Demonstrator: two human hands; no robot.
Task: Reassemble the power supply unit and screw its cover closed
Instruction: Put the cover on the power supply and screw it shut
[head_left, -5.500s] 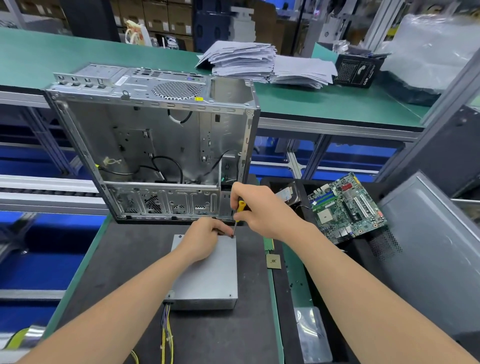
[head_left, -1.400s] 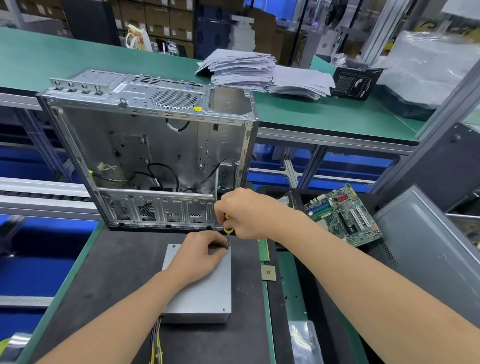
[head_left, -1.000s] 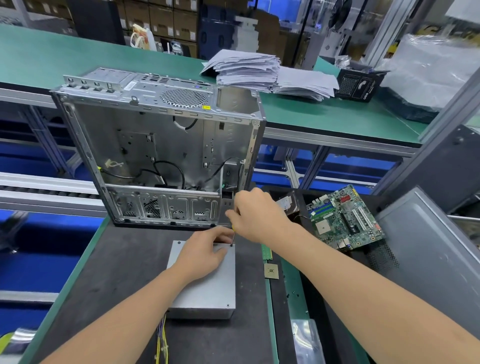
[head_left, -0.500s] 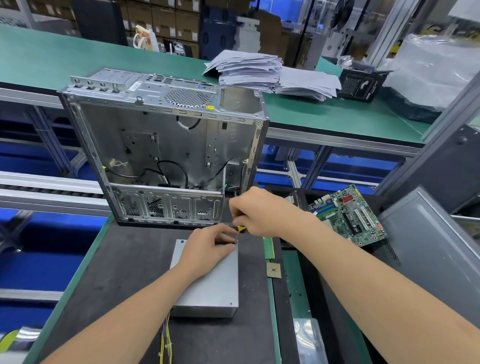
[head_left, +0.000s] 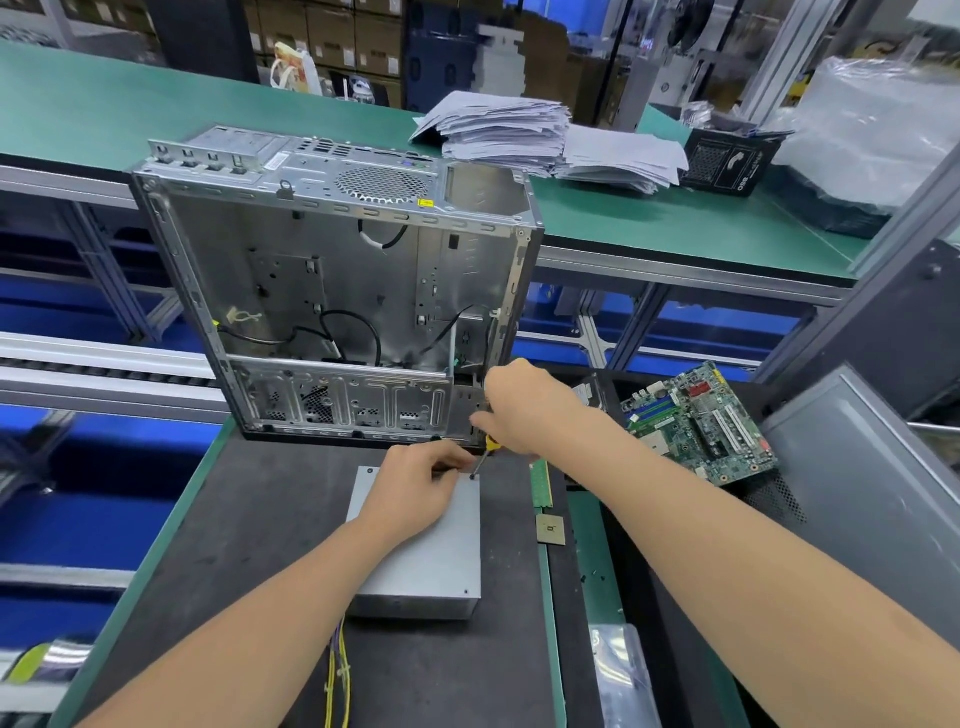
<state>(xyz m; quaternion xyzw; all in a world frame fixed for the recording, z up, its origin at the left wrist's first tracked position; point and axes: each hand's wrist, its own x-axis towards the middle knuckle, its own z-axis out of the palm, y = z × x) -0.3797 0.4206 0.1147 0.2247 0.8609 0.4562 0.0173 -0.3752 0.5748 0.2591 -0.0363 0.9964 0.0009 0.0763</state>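
Head view: a flat, smooth grey sheet-metal power supply box (head_left: 434, 556) lies on the dark matte rubber mat (head_left: 270, 519). Its long axis runs from the person toward the open silver computer case (head_left: 332, 270), and thin yellow wires (head_left: 337, 670) trail from its near end. The right hand (head_left: 524, 410) curls round a slim yellow-handled screwdriver (head_left: 485, 452), whose tip is at the box's far right corner. The left hand (head_left: 415, 493) rests on the cover with its fingertips bent beside the tip; whether they pinch anything is unclear.

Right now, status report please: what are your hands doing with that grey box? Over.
Right hand grips screwdriver, tip at far right corner of power supply unit. Left hand rests on cover beside tip. Nothing blocking; computer case stands behind.
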